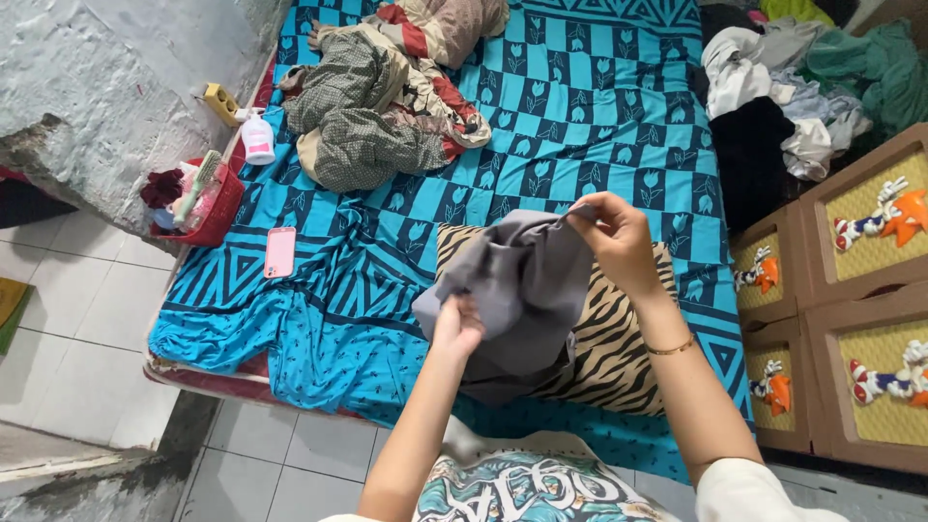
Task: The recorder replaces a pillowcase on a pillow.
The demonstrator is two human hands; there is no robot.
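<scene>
printed shirt [527,483] at the bottom centre of the frame is nearest, worn by the person. just above it the left hand [457,327] is closed around a bunched lower fold of the grey cloth [517,290], fingers curled shut on it. up and to the right, the right hand [619,240] pinches the cloth's top edge between thumb and fingertips, a thin bracelet [670,347] on that wrist. the cloth hangs crumpled between the two hands in the centre of the frame, lifted off the bed [541,116] and over a striped cloth [619,338] that lies flat there.

judging by the grips, this looks like the sorting-out stage of handling the garment: it is held up but not spread. a next move would call for finding its corners or seams and pulling the hands apart.

for room, left to right: a red basket [208,208] and a spray bottle [257,138] sit at the bed's left edge, a pink phone [280,251] lies near that edge, a heap of checked clothes [372,106] fills the upper left, open blue sheet spans the upper centre, more clothes [773,97] pile at the upper right, and drawers [851,290] close the right side.
</scene>
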